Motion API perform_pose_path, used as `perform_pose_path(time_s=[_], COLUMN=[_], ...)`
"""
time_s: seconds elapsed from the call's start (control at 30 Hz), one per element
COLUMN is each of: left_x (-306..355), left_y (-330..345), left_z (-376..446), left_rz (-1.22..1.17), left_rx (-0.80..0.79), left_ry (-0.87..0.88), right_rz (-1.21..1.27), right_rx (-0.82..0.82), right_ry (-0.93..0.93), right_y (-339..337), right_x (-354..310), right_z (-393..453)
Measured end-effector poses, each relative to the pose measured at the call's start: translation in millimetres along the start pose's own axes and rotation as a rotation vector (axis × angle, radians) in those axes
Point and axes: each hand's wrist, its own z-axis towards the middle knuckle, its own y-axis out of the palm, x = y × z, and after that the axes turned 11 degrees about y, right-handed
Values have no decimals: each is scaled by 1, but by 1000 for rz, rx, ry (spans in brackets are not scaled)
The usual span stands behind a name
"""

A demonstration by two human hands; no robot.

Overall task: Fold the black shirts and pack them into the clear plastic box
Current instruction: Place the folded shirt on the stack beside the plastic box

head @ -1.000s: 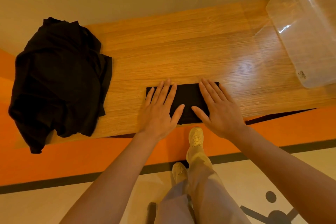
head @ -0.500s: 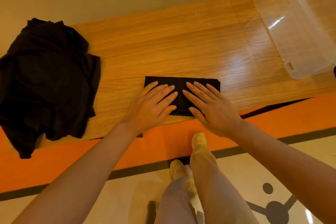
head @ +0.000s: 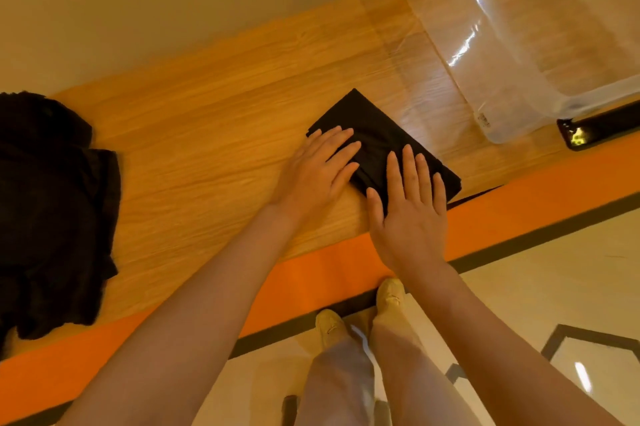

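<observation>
Fingers (head: 337, 145) of both hands lie straight and flat on the folded black shirt (head: 377, 138), gripping nothing. The shirt has swung from square-on to diagonal near the table (head: 214, 121) edge, nearer the clear plastic box (head: 512, 86), so packing looks imminent; the unfolded pile (head: 48, 211) waits at left.

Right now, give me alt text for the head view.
Both hands, left and right, press flat on a folded black shirt on a wooden table. A clear plastic box stands far right, a heap of black shirts left.
</observation>
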Motion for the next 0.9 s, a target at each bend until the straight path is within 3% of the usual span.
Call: perform_pose_path(time_s=[0.47,0.9], left_x=[-6,-1], left_y=[28,37], left_z=[115,110], left_rz=[-70,-13], left_rx=[-128,-58], left_ry=[334,354], right_rz=[28,30], right_rx=[18,-37], right_ry=[188,150], right_y=[-16,-26], right_x=[46,55], right_z=[31,36])
